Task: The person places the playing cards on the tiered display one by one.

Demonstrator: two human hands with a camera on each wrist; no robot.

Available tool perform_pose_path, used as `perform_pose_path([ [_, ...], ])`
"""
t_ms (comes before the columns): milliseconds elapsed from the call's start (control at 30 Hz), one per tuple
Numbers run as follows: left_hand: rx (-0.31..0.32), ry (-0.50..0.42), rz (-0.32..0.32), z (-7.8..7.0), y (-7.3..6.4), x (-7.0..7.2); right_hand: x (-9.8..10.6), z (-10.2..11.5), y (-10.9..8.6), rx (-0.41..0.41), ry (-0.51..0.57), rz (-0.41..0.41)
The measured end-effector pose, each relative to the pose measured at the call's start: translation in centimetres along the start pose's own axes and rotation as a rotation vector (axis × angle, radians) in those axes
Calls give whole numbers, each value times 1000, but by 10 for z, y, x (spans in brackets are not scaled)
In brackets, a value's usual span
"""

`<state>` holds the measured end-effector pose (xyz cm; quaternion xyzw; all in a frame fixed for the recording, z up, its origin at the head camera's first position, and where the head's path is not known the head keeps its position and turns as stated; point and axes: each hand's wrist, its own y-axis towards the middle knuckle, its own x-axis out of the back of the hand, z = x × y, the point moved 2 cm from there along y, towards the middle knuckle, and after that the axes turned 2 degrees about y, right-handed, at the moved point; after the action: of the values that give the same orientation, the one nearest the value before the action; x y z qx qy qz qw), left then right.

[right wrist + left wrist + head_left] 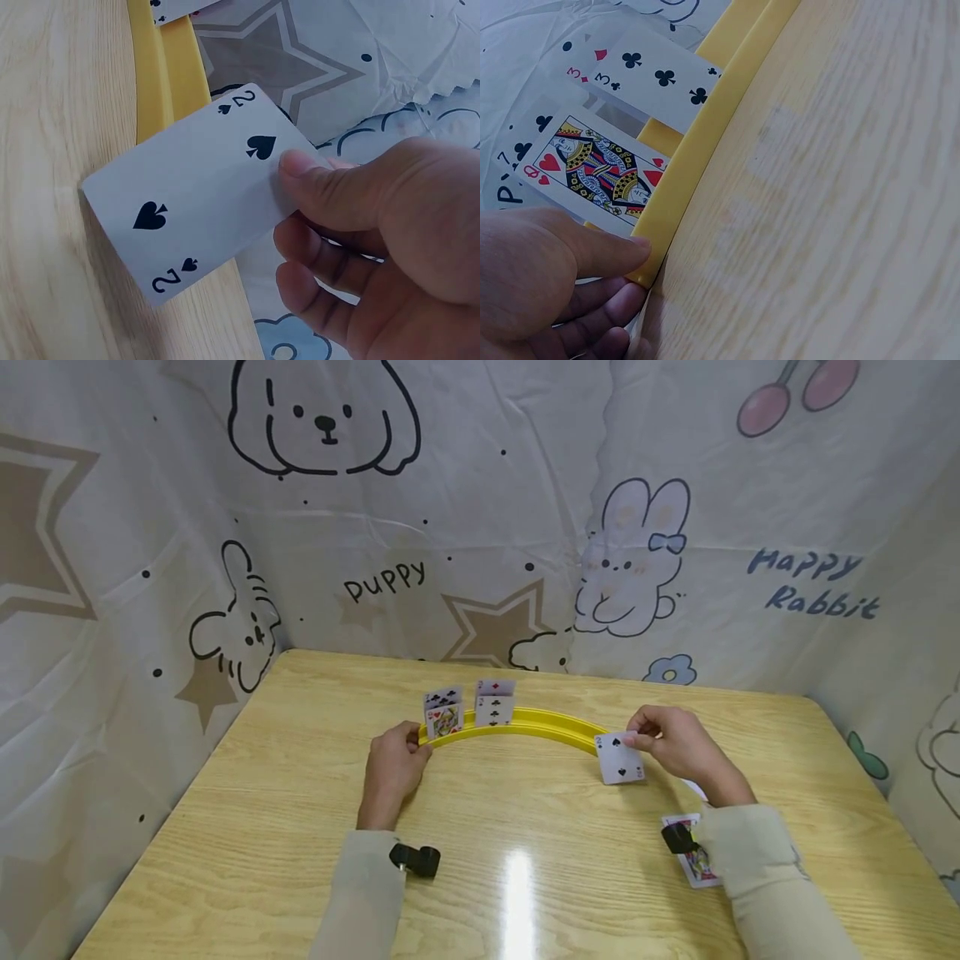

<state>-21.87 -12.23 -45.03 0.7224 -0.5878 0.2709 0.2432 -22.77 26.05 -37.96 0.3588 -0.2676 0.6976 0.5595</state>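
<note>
A curved yellow card holder lies on the table. My left hand grips its left end, with the thumb on the front wall. Just beside that hand, a queen of hearts stands in the holder before a seven of clubs. A three of clubs stands further along, with a three of diamonds behind it. Between thumb and fingers, my right hand pinches a two of spades by one corner. That card, tilted, overlaps the holder's right end in the head view.
Near my right sleeve a face card lies face up, partly hidden by the wrist camera. A white card edge shows under the right wrist. Patterned cloth hangs behind the wooden table.
</note>
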Motion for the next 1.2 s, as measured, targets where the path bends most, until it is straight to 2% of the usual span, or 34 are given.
perform_pose_path([
  [233, -1, 8, 3, 0, 0, 0, -3, 5, 3, 38, 16, -48],
  [633, -6, 3, -2, 0, 2, -1, -10, 14, 11, 15, 41, -89],
  [900, -8, 3, -6, 1, 2, -1, -15, 19, 18, 32, 64, -113],
  [1200, -2, 9, -4, 0, 2, -1, -18, 25, 25, -5, 98, -154],
])
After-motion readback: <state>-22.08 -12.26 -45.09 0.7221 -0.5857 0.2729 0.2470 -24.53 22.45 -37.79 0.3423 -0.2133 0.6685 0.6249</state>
